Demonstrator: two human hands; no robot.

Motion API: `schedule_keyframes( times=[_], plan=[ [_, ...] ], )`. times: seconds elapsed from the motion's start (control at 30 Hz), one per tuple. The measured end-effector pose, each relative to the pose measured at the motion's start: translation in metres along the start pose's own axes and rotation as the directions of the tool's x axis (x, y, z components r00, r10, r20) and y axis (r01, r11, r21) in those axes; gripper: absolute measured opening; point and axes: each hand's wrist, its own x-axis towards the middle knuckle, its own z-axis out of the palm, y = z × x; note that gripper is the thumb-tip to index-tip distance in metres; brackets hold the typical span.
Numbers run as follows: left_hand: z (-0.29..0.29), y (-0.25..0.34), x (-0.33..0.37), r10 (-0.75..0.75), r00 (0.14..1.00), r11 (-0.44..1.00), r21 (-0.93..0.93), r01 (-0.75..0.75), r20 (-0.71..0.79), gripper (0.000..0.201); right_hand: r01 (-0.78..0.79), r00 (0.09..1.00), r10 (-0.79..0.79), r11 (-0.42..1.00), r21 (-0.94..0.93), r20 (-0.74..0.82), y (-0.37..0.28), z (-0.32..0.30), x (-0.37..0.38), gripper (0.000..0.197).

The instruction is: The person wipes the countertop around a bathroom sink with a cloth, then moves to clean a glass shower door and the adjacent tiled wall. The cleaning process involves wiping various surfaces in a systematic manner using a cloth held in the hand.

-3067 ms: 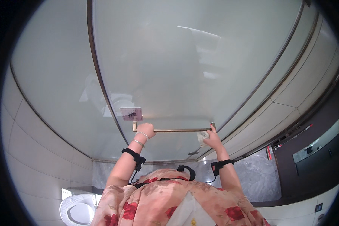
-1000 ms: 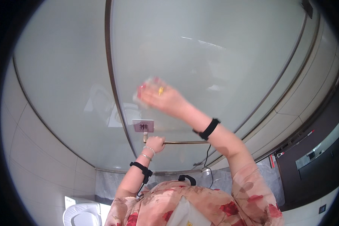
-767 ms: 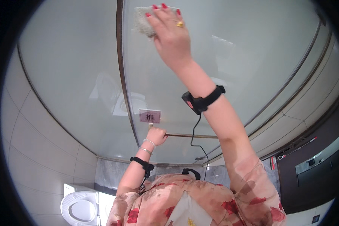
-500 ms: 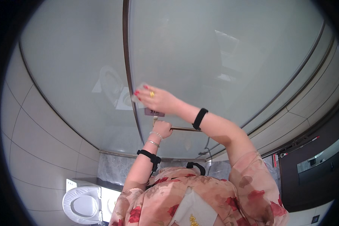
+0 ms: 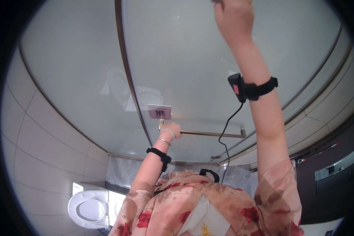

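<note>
My left hand [image 5: 172, 129] is closed round the left end of a long metal bar handle [image 5: 212, 134] on a frosted glass door [image 5: 185, 70]. High on the pane, at the upper edge of the view, is my right hand [image 5: 236, 19], its fingertips partly cut off. A small greyish bit of the thin cloth [image 5: 216, 1] shows by its thumb; the rest is out of sight. Just above the handle's left end a small pinkish sign [image 5: 159, 112] is fixed to the glass.
A brown door-frame strip [image 5: 126, 63] runs down the glass to the left. At the lower left stands a white toilet [image 5: 88, 208] beside a tiled wall [image 5: 47, 149]. A black cable [image 5: 226, 137] hangs from the strap on my right forearm. A dark panel [image 5: 330, 185] is at the lower right.
My right hand has swept up and to the right across the glass, away from the sign, which is now uncovered. My left hand stays on the handle.
</note>
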Motion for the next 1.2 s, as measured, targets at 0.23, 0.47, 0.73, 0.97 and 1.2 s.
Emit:
schedule_keyframes(
  times=[0.23, 0.47, 0.73, 0.97, 1.2],
  plan=[
    [-0.004, 0.000, -0.004, -0.056, 0.998, 0.997, 0.049, 0.055, 0.017, 0.026, 0.339, 0.807, -0.508, 0.816, 0.467, 0.302, -0.079, -0.012, -0.205, 0.039],
    [-0.001, -0.001, -0.003, -0.067, 0.998, 0.996, 0.066, 0.066, 0.008, 0.028, 0.293, 0.791, -0.508, 0.804, 0.518, 0.341, -0.045, -0.036, -0.227, 0.038],
    [-0.001, 0.000, -0.008, -0.160, 0.987, 0.982, 0.102, 0.160, -0.006, 0.025, -0.172, 0.985, 0.172, 0.985, -0.012, -0.003, 0.076, -0.074, -0.090, 0.041],
    [0.000, 0.008, -0.007, -0.220, 0.974, 0.969, 0.101, 0.225, -0.055, 0.023, 0.043, 0.868, -0.336, 0.784, 0.619, 0.366, -0.053, -0.039, -0.256, 0.036],
    [0.002, 0.008, -0.010, -0.228, 0.967, 0.962, 0.124, 0.242, -0.116, 0.022, 0.241, 0.746, -0.562, 0.728, 0.642, 0.358, -0.069, -0.037, -0.325, 0.025]
  ],
)
